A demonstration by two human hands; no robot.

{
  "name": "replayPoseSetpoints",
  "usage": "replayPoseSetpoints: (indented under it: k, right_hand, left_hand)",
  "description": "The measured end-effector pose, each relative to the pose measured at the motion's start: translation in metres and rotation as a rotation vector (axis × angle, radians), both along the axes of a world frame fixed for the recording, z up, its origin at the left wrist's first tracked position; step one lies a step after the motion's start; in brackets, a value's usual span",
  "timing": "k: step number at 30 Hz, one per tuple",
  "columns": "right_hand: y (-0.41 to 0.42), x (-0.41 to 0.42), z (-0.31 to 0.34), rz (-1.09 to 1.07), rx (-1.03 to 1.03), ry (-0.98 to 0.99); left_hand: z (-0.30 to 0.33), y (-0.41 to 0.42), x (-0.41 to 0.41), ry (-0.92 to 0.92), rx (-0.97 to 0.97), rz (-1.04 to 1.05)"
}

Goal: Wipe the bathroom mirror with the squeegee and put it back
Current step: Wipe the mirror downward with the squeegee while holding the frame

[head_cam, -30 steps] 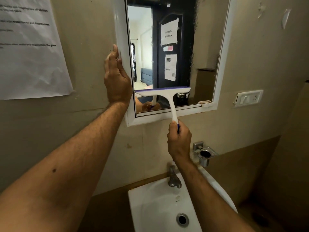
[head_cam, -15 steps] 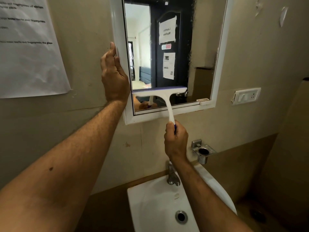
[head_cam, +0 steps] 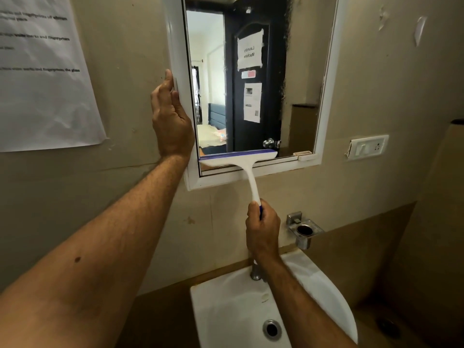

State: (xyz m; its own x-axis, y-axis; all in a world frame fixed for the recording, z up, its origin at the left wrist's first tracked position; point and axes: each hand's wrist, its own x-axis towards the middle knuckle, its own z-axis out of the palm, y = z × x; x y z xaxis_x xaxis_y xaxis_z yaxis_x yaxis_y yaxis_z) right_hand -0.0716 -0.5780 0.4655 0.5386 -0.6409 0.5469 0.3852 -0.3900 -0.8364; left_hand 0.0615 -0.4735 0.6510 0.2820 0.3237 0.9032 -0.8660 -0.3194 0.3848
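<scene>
Right hand (head_cam: 262, 228) presses squeegee (head_cam: 238, 158) low on mirror (head_cam: 301, 71).

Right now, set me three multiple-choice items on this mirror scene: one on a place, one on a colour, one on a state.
1. Where on the mirror is the squeegee blade?
A. along the top edge
B. along the bottom edge of the glass
C. halfway up

2. What colour is the strip along the blade?
A. blue-purple
B. red
C. green

3. What is the left hand doing?
A. hanging free
B. turning the tap
C. gripping the mirror frame's left side

Answers:
1 B, the blade lies just above the lower white frame.
2 A, a blue-purple strip tops the white head.
3 C, its fingers wrap the frame edge while the right hand holds the squeegee handle, above the sink.
</scene>
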Motion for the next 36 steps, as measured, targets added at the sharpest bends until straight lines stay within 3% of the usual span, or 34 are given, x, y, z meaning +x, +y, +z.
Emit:
replayPoseSetpoints:
  k: [5,13,21,29,36]
  right_hand:
    - [-0.004,0.009,0.026,-0.008,-0.015,-0.033]
    - [-0.001,0.008,-0.015,-0.016,0.023,0.019]
    - [-0.006,0.022,0.041,-0.009,0.023,-0.068]
    - [-0.002,0.008,-0.015,-0.010,0.012,0.003]
    - [-0.012,0.021,0.023,-0.052,0.043,-0.056]
  left_hand:
    - [0.000,0.000,0.000,0.001,0.009,-0.001]
    - [-0.001,0.000,-0.002,0.015,-0.007,-0.015]
    - [-0.010,-0.001,-0.001,0.098,-0.069,-0.070]
    - [-0.034,0.001,0.003,0.158,-0.052,-0.109]
    - [-0.034,0.008,0.005,0.178,0.056,-0.154]
